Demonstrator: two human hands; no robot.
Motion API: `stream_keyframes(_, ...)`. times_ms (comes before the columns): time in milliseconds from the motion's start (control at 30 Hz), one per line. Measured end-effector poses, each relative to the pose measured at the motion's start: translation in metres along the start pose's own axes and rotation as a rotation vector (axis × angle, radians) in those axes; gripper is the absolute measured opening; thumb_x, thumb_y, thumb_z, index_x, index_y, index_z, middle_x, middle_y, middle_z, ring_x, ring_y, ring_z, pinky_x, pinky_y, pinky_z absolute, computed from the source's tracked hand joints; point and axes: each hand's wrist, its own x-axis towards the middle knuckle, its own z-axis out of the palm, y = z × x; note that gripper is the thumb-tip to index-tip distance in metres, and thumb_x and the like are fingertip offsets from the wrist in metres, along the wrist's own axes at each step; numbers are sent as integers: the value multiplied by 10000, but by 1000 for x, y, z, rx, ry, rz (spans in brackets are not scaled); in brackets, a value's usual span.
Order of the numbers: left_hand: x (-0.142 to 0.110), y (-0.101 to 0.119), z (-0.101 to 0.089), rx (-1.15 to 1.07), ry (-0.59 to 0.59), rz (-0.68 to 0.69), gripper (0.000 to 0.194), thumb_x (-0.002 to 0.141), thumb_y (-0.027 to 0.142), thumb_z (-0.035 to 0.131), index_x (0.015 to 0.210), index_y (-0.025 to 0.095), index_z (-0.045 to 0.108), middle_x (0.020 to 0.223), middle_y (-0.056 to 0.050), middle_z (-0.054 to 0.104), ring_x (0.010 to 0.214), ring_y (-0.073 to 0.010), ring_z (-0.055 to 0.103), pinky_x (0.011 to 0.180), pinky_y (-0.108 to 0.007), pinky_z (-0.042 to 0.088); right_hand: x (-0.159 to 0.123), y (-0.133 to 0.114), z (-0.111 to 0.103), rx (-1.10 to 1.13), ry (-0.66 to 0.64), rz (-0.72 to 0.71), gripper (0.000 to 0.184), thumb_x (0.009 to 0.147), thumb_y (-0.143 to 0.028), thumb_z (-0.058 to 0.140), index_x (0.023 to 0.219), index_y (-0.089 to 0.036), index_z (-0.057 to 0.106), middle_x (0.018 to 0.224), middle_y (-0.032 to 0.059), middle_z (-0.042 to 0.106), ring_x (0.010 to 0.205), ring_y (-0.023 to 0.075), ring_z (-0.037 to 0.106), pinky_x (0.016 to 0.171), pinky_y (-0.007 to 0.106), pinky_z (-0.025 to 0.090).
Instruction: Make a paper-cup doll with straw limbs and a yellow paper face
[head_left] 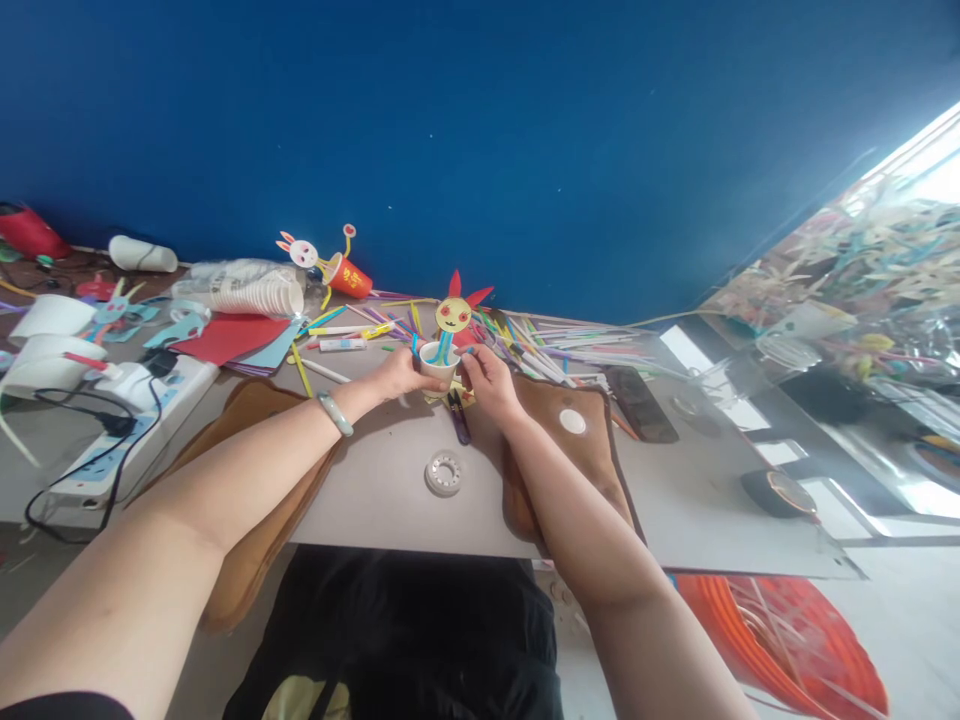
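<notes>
A small white paper cup [437, 361] stands on the grey table [390, 480] with a blue straw and a yellow paper face with red points [454, 313] rising from it. My left hand [397, 375] is closed round the cup's left side. My right hand [489, 380] pinches the cup's right rim, and what its fingertips hold is too small to name. Dark scissors [458, 415] lie just below the cup.
Several coloured straws [540, 345] are scattered behind the cup. A tape roll [444, 473], a phone [640, 403], brown pads [577, 440], stacked white cups [251, 290], a red cup rabbit figure [341, 270], coloured paper [232, 338] and a power strip [142, 420] surround it.
</notes>
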Motion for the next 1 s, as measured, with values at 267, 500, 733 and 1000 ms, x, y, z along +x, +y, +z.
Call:
stream_keyframes(267, -4, 14, -17, -82, -28, -93, 640, 582, 432, 899, 1103, 164, 641, 957, -50, 695, 884, -201, 641, 834, -353, 489, -4, 0, 1, -74, -43, -36, 298, 976, -486, 447, 984, -213, 567, 668, -38, 556, 536, 104, 477, 565, 247, 415)
stream_keyframes(500, -1, 13, -10, -79, 240, 26, 374, 635, 315, 826, 932, 171, 652, 949, -29, 659, 913, -160, 599, 824, -298, 466, -6, 3, 4, -103, -94, -57, 240, 982, -429, 436, 997, -227, 566, 682, -34, 543, 576, 123, 480, 589, 260, 405)
stream_keyframes(733, 4, 7, -7, -70, 231, 46, 353, 610, 419, 847, 830, 164, 740, 832, -23, 713, 804, -158, 601, 781, -298, 460, -7, 3, 5, -74, -145, -65, 230, 989, -420, 432, 999, -231, 562, 725, -24, 560, 608, 129, 487, 605, 265, 417)
stream_keyframes(1000, 6, 3, -6, -101, 273, 91, 291, 697, 380, 780, 873, 150, 755, 879, -46, 754, 818, -176, 647, 807, -307, 491, -7, 3, 7, -92, -131, -45, 252, 997, -421, 406, 1038, -228, 563, 692, -27, 539, 601, 135, 489, 621, 276, 428)
